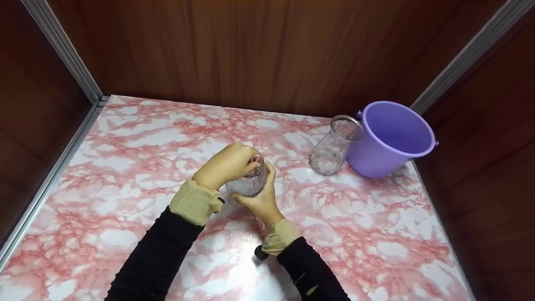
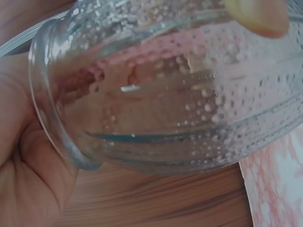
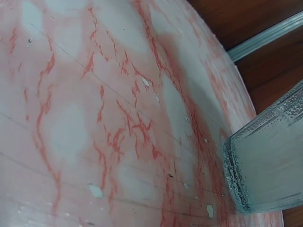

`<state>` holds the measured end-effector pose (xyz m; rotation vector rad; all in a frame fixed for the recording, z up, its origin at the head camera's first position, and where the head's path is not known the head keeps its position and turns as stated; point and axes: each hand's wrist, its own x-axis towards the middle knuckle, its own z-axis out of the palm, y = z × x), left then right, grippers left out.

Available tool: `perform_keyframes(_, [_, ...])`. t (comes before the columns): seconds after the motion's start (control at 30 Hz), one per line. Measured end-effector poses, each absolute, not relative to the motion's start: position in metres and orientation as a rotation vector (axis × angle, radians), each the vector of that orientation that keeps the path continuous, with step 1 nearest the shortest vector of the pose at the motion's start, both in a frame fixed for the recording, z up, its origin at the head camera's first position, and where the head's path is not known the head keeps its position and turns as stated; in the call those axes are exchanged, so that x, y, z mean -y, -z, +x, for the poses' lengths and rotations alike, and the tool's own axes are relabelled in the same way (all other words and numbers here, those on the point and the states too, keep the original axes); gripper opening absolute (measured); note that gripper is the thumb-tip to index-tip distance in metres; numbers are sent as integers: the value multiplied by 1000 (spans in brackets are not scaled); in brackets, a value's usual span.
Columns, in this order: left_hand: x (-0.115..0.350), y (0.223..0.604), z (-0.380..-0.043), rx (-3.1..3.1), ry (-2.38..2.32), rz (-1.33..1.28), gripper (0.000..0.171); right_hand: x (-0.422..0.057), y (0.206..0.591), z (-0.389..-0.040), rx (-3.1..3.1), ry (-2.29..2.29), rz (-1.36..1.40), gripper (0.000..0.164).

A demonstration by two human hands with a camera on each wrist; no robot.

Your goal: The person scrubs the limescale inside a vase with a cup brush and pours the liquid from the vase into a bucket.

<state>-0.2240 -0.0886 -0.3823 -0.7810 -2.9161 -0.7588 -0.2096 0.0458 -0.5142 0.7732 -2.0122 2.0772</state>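
My right hand (image 1: pixel 259 202) grips a clear ribbed glass vase (image 1: pixel 247 184) from the side, thumb low on its body. My left hand (image 1: pixel 232 164) is at the vase's mouth with its fingers curled; a small pink item (image 1: pixel 256 159) shows by the fingertips, its kind unclear. In the left wrist view, the vase (image 2: pixel 156 109) lies across the picture, its rim against my left hand (image 2: pixel 33 175), and pink shows through the bubbled glass. One fingertip (image 2: pixel 265 19) presses the far side. The right wrist view shows only the vase's lower end (image 3: pixel 265 161), tilted.
A second clear glass vase (image 1: pixel 332 150) stands at the right, close beside a purple bucket (image 1: pixel 372 152). Red-and-white marbled tabletop (image 1: pixel 159 238) lies beneath. Brown wood-look panels (image 1: pixel 250 54) with metal rails (image 1: pixel 69 54) enclose the table at the back and sides.
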Motion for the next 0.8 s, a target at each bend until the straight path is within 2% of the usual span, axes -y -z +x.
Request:
perform_keyframes(0.3, [86, 384, -222, 2908, 707, -806, 13, -46, 512, -208, 2040, -2023, 771, 106])
perform_keyframes(0.8, [98, 383, -224, 2856, 938, -960, 19, -47, 512, -209, 2052, -2035, 784, 106])
